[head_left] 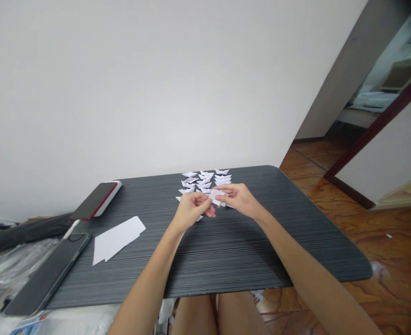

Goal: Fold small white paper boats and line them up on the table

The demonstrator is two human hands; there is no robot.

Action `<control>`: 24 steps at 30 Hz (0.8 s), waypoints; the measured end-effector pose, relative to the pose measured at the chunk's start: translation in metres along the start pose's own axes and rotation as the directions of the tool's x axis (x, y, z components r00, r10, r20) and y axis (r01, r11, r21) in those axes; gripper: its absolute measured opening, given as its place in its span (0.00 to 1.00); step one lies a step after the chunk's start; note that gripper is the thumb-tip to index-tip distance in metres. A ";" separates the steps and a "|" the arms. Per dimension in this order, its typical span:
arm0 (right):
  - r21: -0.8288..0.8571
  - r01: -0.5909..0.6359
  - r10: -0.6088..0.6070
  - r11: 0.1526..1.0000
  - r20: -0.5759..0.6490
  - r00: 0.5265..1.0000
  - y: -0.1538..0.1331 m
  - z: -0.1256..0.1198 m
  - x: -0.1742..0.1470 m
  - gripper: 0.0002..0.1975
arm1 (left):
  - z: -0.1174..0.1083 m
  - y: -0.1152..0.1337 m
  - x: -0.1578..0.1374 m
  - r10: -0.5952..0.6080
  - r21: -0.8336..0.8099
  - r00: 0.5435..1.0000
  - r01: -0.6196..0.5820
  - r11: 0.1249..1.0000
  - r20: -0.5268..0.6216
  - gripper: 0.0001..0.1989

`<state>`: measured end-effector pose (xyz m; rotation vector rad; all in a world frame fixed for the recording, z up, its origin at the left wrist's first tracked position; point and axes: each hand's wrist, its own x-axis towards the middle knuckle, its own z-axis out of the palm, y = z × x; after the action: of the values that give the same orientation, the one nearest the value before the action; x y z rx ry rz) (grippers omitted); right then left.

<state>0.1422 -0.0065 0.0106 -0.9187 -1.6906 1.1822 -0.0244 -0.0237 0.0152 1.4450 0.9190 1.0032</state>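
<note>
Above the middle of the dark table, a small folded piece of white paper [216, 196] is held between my two hands. My left hand [194, 209] pinches its left corner between thumb and fingers. On the other side my right hand [239, 199] grips the paper's right edge, thumb in front and fingers behind. Just beyond the hands stand several folded white paper boats [204, 180] in rough rows. Some of those boats are partly hidden by my hands.
White paper sheets [117, 238] lie overlapping on the left of the table [261, 260]. Farther left are a phone [48, 274] and a dark device with a red edge [95, 201]. A white wall [156, 93] rises behind the table. Plastic-wrapped items [16, 265] lie beyond its left end.
</note>
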 end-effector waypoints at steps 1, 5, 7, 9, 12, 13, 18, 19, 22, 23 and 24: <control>0.015 -0.021 0.021 1.000 0.003 1.000 0.001 0.000 0.001 0.14 | 0.001 0.000 0.000 0.007 0.004 1.000 -0.007 1.000 -0.001 0.12; 0.064 -0.048 0.047 0.997 0.016 0.999 0.002 -0.001 0.002 0.10 | 0.002 0.001 -0.001 0.008 0.004 1.000 -0.008 1.000 0.003 0.11; 0.080 -0.063 0.060 0.995 0.035 0.998 0.000 -0.002 0.001 0.11 | 0.003 0.001 0.000 0.000 0.003 1.000 0.000 1.000 0.000 0.11; 0.105 -0.086 0.080 0.991 0.062 0.995 -0.001 -0.001 0.001 0.12 | 0.003 0.001 0.000 -0.003 0.003 1.000 0.003 1.000 -0.006 0.11; 0.156 -0.114 0.099 0.981 0.103 0.990 -0.002 0.001 0.001 0.14 | 0.003 -0.001 0.002 -0.012 0.003 1.000 0.012 1.000 -0.011 0.12; 0.174 -0.120 0.101 0.977 0.114 0.988 -0.002 0.002 0.001 0.15 | 0.003 -0.001 0.002 -0.017 0.003 1.000 0.017 1.000 -0.006 0.12; 0.205 -0.126 0.095 0.971 0.153 0.984 0.002 0.005 0.001 0.16 | 0.004 0.001 0.001 -0.040 0.013 0.992 0.039 0.999 0.123 0.13; 0.201 -0.121 0.089 0.972 0.159 0.983 0.002 0.005 0.001 0.16 | 0.004 0.002 0.001 -0.041 0.019 0.990 0.039 0.999 0.138 0.14; 0.190 -0.110 0.074 0.976 0.191 0.979 0.003 0.003 0.000 0.15 | 0.003 0.003 0.000 -0.043 0.030 0.988 0.040 0.999 0.147 0.14; 0.189 -0.112 0.072 0.976 0.204 0.976 0.003 0.002 0.000 0.14 | 0.002 0.003 0.000 -0.048 0.027 0.987 0.045 0.999 0.154 0.14; 0.186 -0.113 0.071 0.976 0.216 0.974 0.003 0.001 0.001 0.14 | 0.001 0.003 0.000 -0.055 0.024 0.985 0.051 0.998 0.164 0.14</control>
<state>0.1410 -0.0055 0.0075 -0.7791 -1.6696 1.5250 -0.0230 -0.0243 0.0179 1.4884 0.8443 0.8245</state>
